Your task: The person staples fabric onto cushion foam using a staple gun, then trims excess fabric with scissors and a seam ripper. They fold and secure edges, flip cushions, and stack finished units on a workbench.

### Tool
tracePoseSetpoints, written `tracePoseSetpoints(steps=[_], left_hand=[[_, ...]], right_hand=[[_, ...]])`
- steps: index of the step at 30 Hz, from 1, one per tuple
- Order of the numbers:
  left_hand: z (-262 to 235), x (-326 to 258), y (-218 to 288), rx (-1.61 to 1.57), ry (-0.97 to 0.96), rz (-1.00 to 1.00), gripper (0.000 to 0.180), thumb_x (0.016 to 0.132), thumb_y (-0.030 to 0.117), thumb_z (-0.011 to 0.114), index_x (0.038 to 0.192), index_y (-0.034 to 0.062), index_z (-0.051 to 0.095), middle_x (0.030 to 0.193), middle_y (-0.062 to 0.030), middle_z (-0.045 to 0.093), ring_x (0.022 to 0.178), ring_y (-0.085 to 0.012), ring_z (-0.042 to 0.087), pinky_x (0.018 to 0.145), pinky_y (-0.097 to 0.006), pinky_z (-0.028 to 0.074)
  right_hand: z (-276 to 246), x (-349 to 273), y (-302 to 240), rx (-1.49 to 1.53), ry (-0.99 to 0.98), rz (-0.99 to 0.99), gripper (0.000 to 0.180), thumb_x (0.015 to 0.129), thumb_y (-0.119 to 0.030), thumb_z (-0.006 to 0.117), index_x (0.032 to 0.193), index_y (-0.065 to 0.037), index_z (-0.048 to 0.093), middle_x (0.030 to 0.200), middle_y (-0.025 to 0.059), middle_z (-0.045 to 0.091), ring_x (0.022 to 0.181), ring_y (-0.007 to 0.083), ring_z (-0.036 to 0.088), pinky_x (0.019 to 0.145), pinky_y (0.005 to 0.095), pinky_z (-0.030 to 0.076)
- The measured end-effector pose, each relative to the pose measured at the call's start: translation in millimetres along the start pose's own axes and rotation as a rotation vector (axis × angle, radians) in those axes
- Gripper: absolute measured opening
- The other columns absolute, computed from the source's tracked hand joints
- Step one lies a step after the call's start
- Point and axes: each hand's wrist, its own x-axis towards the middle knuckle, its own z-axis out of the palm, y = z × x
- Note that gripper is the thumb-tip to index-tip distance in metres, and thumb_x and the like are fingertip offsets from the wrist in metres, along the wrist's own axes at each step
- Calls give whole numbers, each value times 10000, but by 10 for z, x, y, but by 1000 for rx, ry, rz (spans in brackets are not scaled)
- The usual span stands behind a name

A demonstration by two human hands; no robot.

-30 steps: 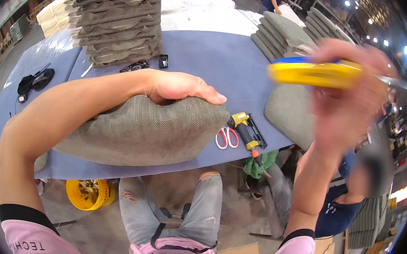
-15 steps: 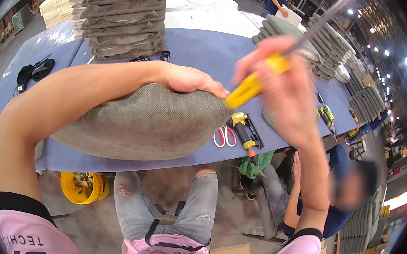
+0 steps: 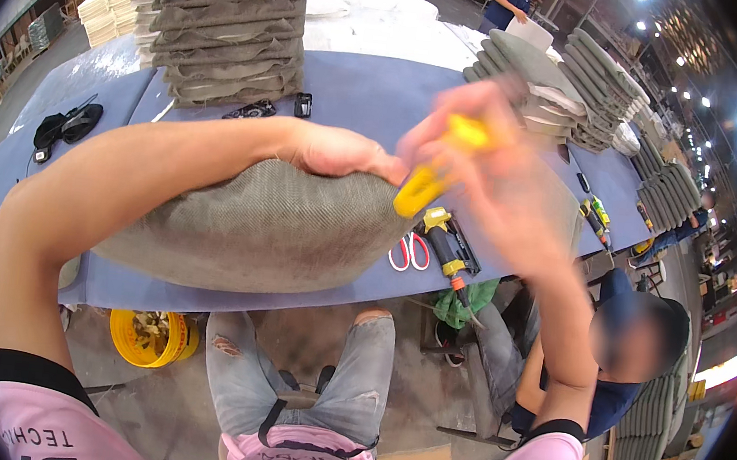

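Note:
A grey-brown fabric-covered cushion [image 3: 271,229] is tilted up on the blue-covered table, in front of me. My left hand [image 3: 349,153] lies over its upper edge with fingers closed on it near the right corner. At that corner my right hand [image 3: 474,151], smeared by motion, is wrapped around a yellow-handled tool [image 3: 421,191]. The handle's lower end is at the cushion's corner; the metal shaft is not clear now. Right of the cushion lie red-and-white-handled scissors [image 3: 409,252] and a yellow-and-black staple gun [image 3: 447,246] with a hose.
A tall stack of grey covers [image 3: 228,30] stands at the back left of the table [image 3: 356,87]. More cushions [image 3: 526,68] are piled at the back right. A yellow bucket [image 3: 145,337] sits below the front edge. A co-worker [image 3: 632,344] sits close on my right.
My right hand has shifted slightly left and down with the yellow-handled tool, and the tool's shaft no longer shows plainly. My left hand stays on the cushion; the view has shifted a little.

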Motion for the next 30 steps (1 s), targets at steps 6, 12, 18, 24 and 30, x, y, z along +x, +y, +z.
tracePoseSetpoints(steps=[6, 12, 18, 24, 30], left_hand=[[20, -34, 60, -28, -34, -59, 633, 1092, 536, 587, 1315, -41, 718, 1331, -88, 703, 1260, -185, 597, 1124, -339, 429], [-4, -65, -25, -54, -16, -21, 586, 1083, 516, 611, 1255, -26, 750, 1152, -46, 730, 1092, -157, 613, 1003, -319, 477], [74, -69, 0, 33, 56, -58, 515, 1089, 487, 620, 1121, -8, 761, 1070, -4, 717, 1022, -119, 606, 951, -302, 484], [204, -21, -139, -130, 7, 4, 475, 1085, 472, 629, 1044, 16, 754, 1038, -4, 709, 1026, -117, 607, 961, -284, 483], [168, -124, 26, -47, -7, -57, 472, 1085, 459, 627, 1200, 19, 754, 1176, -41, 727, 1140, -137, 623, 1026, -309, 487]], right_hand=[[-742, 145, -342, 148, 199, -73, 342, 1165, -352, 462, 1184, -48, 616, 993, 88, 736, 654, 83, 609, 594, 248, 508], [-575, -9, -167, 105, 155, 35, 332, 1161, -338, 480, 1199, -30, 599, 1008, 104, 727, 614, 58, 580, 587, 246, 505], [-71, -159, 5, 52, 81, 150, 340, 1148, -345, 518, 1215, -27, 615, 1045, 106, 719, 678, 78, 616, 605, 254, 515], [-471, -343, 110, -124, 48, 182, 341, 1141, -346, 536, 1220, -26, 625, 1049, 112, 728, 680, 92, 638, 563, 248, 493], [-667, 16, -330, -2, 127, 138, 401, 1163, -405, 438, 1236, -46, 602, 974, 100, 747, 527, 79, 573, 444, 214, 424]])
